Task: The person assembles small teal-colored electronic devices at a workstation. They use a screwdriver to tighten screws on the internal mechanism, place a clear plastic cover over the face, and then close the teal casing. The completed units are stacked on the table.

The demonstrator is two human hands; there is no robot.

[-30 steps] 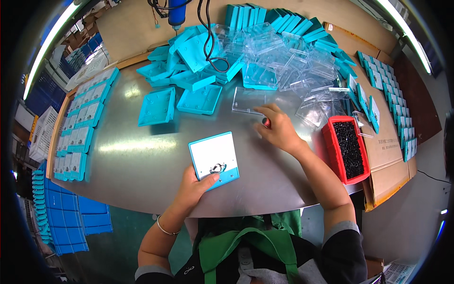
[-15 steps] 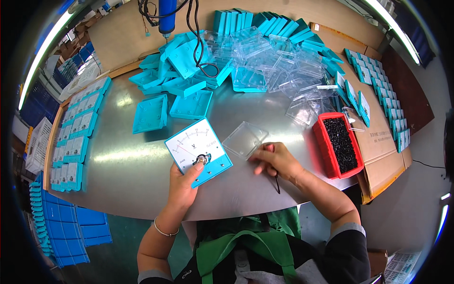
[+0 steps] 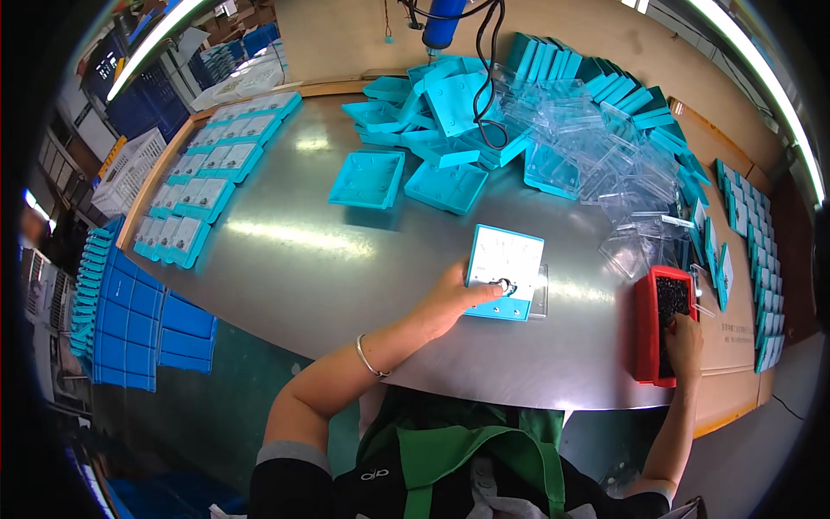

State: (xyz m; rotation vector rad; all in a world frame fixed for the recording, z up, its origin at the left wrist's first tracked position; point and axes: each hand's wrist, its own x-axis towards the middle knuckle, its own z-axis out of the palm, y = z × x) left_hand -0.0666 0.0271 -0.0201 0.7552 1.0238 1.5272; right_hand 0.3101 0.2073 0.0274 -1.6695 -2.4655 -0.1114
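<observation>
My left hand (image 3: pixel 448 304) grips a square panel meter (image 3: pixel 507 253) with a white dial face and a teal lower part, its thumb pressing near the round metal piece on the front. Partly behind the meter, a clear plastic cover (image 3: pixel 541 296) lies on the metal table. On the right, my right hand (image 3: pixel 685 348) reaches into a red bin (image 3: pixel 645 337) of small black parts (image 3: pixel 673 298). Its fingers are bent and drawn together among the parts, and whatever they hold is hidden.
Teal housings (image 3: pixel 367 180) and clear covers (image 3: pixel 622 169) pile up at the back. Meters stand in rows at the left (image 3: pixel 203 197) and on cardboard at the right (image 3: pixel 735 333). A blue power screwdriver (image 3: pixel 443 26) hangs above with a looped black cable.
My right hand has gone from the clear cover into the red bin; the thin dark stick beside it is out of sight. The left hand still holds the meter. The view has swung left.
</observation>
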